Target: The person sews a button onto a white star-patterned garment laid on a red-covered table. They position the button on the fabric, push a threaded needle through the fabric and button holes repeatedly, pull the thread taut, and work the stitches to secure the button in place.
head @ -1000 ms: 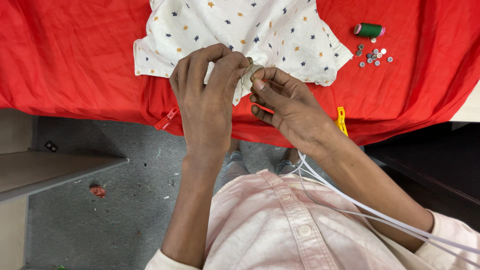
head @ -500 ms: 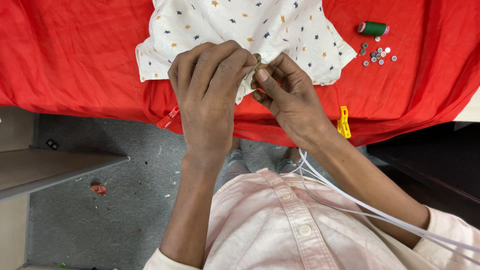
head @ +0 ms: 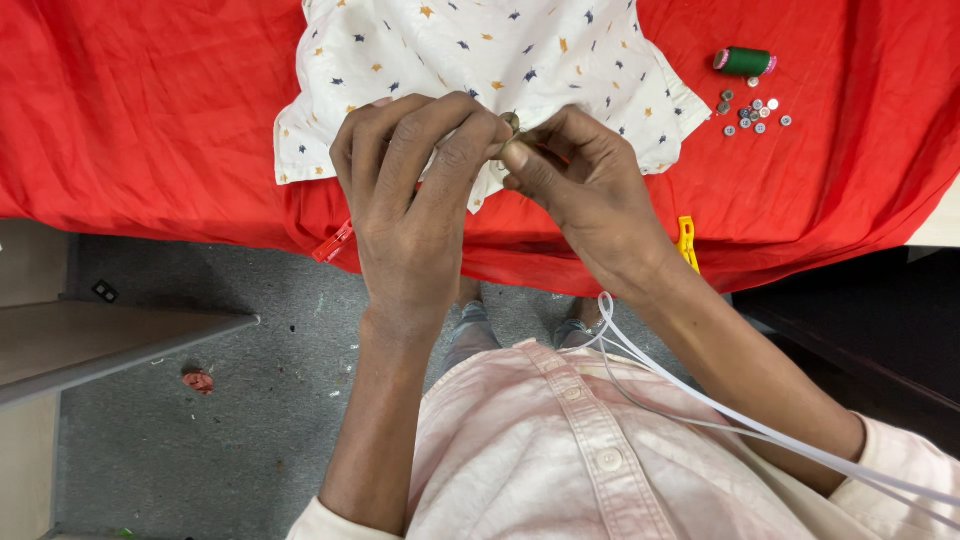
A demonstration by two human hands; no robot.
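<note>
So the white patterned fabric lies on the red-covered worktop, spread mostly side to side, with its lower edge pointing toward the person, and a small round button is pinched right at that edge. The left hand and right hand are both clenched on the edge around the button, fingertips touching. Off to the right sit a green thread spool lying sideways and a little scatter of buttons, well apart from the hands.

No packages, labels, signs or screens show anywhere on the red-covered table or floor.
</note>
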